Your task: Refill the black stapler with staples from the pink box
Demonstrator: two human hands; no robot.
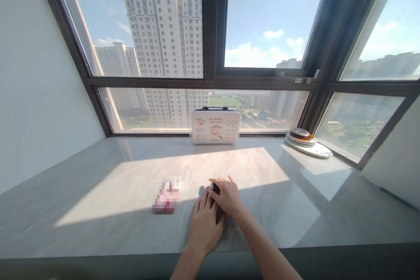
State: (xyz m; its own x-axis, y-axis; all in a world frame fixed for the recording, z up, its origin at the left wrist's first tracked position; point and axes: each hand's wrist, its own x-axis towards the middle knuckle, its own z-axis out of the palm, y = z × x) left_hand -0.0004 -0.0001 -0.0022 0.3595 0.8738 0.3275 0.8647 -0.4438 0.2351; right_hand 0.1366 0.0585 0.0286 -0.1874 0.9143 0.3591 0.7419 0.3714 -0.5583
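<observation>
So the left hand (205, 223) is palm down on the sill (131, 236), around the middle of its near edge, fingers a little spread. The right hand (229, 194) crosses in just above those fingertips and looks to be pinching a small black thing (215, 188) between thumb and fingers, other fingers lifted. Can't tell what it is, most of it's covered by the hand.

What could go wrong, imo: that pinch looks like fingertips only, so if it loosens or twists, the black thing could slip and drop onto the left fingers or roll off towards the near edge. And with the hands this close, a small jolt of the left one could knock it out of the right.

Left of the hands there's a packet (166, 197), blurred out so no clue what's in it. It's well clear of both hands, but a wide sweep of the left arm could shove it.

Further out, a case (215, 129) stands upright at the far edge by the window frame (210, 83), and plates (302, 141) are stacked in the far right corner. Both look too far off to get bumped.
</observation>
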